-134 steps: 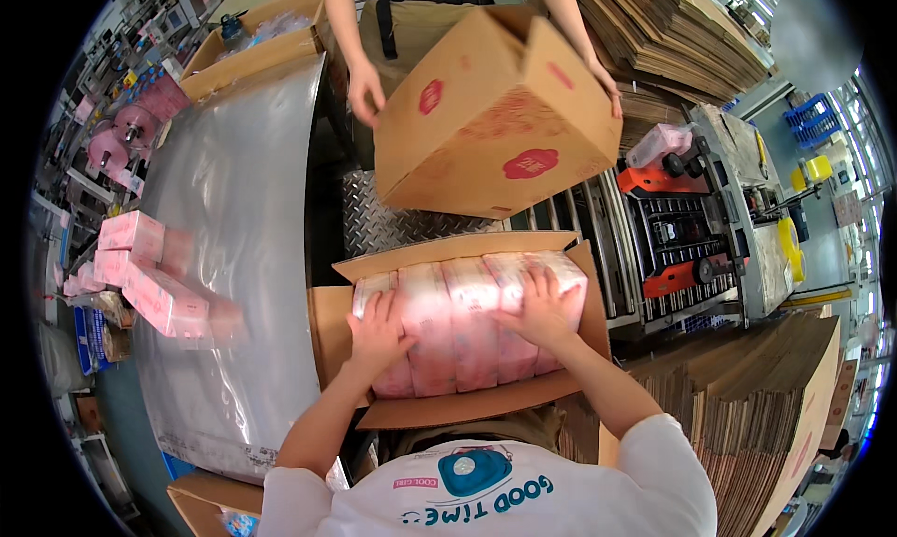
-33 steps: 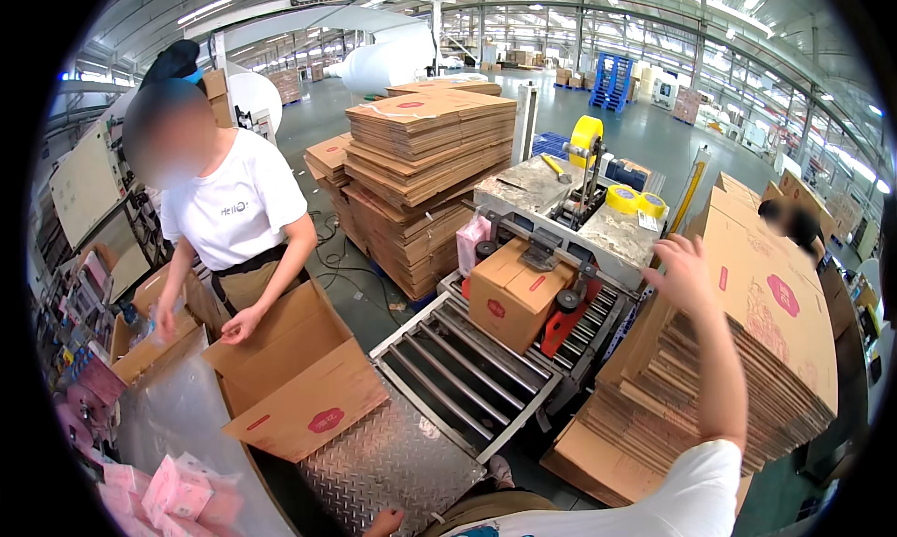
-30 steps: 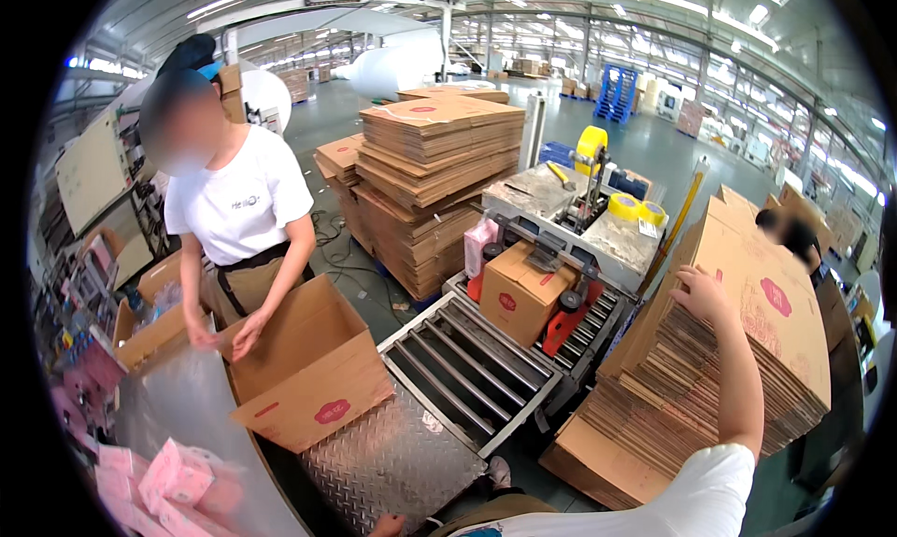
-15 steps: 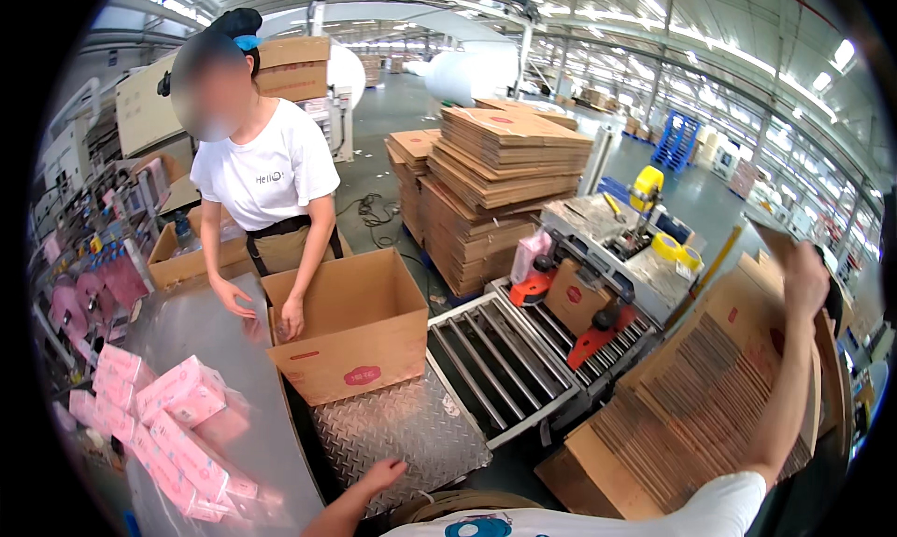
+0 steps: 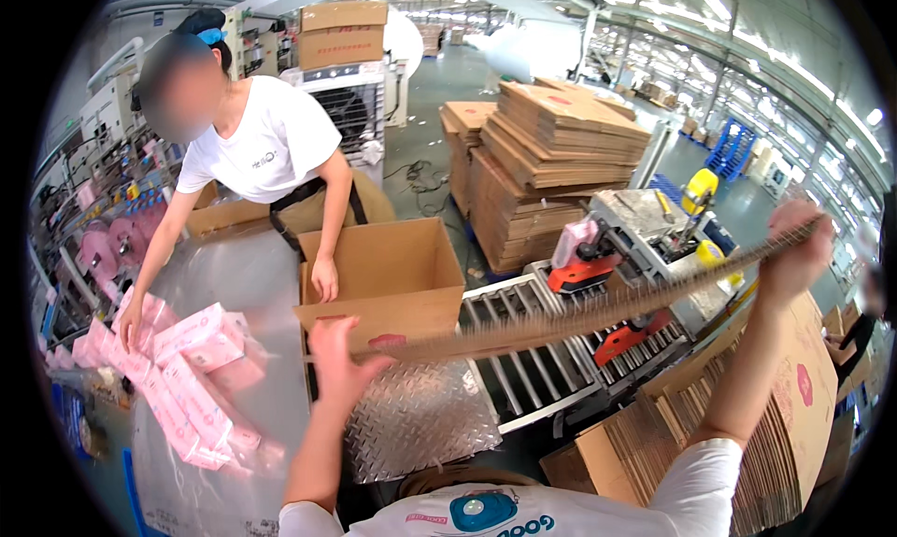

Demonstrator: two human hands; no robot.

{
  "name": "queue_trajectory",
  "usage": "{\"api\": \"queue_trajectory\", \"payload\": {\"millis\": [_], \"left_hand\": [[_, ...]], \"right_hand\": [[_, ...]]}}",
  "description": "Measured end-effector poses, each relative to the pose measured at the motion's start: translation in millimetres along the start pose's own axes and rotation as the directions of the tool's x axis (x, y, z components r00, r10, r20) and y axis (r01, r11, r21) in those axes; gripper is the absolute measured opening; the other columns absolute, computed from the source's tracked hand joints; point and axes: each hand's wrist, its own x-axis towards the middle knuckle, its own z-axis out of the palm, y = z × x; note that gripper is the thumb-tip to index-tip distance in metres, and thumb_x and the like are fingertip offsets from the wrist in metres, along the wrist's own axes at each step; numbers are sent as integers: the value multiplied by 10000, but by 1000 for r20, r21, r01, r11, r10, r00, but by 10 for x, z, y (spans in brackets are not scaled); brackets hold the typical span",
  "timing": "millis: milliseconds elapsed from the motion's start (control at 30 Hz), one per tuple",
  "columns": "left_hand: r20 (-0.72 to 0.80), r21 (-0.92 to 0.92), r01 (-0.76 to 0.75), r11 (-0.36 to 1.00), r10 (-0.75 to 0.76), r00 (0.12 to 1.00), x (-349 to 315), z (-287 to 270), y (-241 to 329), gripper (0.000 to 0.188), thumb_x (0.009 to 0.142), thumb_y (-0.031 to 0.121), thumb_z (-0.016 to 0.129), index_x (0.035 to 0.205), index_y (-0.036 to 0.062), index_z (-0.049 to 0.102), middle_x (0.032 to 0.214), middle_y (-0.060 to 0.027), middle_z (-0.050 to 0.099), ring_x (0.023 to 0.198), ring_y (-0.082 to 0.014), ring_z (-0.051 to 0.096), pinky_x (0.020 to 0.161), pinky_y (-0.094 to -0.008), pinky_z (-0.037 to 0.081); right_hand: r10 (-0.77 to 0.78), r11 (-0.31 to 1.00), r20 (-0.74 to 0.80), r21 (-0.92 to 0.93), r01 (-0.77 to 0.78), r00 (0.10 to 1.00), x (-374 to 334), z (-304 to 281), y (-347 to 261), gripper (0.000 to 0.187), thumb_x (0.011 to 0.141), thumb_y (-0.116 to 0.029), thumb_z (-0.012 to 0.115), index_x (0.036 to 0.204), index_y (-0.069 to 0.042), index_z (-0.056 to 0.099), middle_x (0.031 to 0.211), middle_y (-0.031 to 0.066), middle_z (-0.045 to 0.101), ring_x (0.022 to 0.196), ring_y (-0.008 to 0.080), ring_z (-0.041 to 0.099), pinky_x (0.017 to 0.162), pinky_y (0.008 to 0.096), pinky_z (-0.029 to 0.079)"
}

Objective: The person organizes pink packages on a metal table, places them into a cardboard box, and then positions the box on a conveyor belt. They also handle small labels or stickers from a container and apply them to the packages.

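Brightness: bright, even daylight-white across the hall.
Source: rows of ceiling strip lights point(image 5: 804, 75) upper right, slightly blown out.
Glare: sheen on the clear plastic sheet over the counter point(image 5: 234, 285); sparkle on the embossed metal plate point(image 5: 420, 425).
Shadows: soft, short.
Blur: right hand point(image 5: 794, 252) smeared by motion; co-worker's face blurred.
Distortion: heavy fisheye, black circular rim, edges bowed.

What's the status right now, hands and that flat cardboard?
Left hand and right hand each grip an end of the flattened carton, held edge-on, level. Below it: roller conveyor. Co-worker's open box just beyond the near end.
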Motion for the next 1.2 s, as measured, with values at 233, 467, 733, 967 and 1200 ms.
{"api": "queue_trajectory", "payload": {"millis": [233, 467, 733, 967, 1200], "left_hand": [[59, 261, -195, 946, 186, 981, -241, 143, -70, 376, 600, 307, 774, 714, 70, 506, 735, -74, 542, 788, -255, 511, 793, -399, 363], [385, 342, -125, 931, -17, 923, -339, 176, 122, 387, 707, 409, 688, 787, 58, 545, 765, -97, 577, 772, -276, 564, 705, -382, 416], [774, 210, 133, 969, -248, 582, 88, 159, -161, 474, 855, 488, 506, 1040, 54, 552, 1017, -133, 635, 918, -337, 608, 786, -420, 477], [765, 376, 267, 887, -460, 451, 296, 238, -295, 324, 898, 278, 494, 1099, 26, 523, 890, -173, 654, 855, -327, 634, 774, -406, 493], [461, -196, 667, 719, -533, 710, -330, 789, -281, 486, 868, 231, 506, 1243, -48, 374, 1249, -203, 455, 1147, -306, 464, 920, -426, 396]], "right_hand": [[540, 494, 125, -847, -193, 832, -2178, -358, 2029, 493, 843, -355, 580, 1057, 89, 557, 1047, 266, 578, 1006, 372, 544, 876, 435, 412], [936, 250, -127, -415, -875, 328, -3565, 412, 1860, 1072, 751, -464, 672, 1396, 107, 35, 1476, 281, 26, 1396, 316, 33, 1126, 338, 76], [992, 104, 86, -89, -991, 96, -3390, 66, 1350, 701, 834, -210, 594, 1403, -91, 203, 1227, 88, 487, 1014, 182, 500, 775, 302, 435], [937, -68, 267, -498, -864, -228, -2697, -496, 1096, 554, 766, -44, 552, 1292, -46, 380, 954, 91, 568, 769, 148, 542, 636, 288, 452], [474, 766, 814, -569, -298, -337, -2963, -532, 1436, 775, 816, -305, 588, 1397, 36, 205, 1459, 235, 192, 1357, 341, 201, 1108, 361, 206]]}}
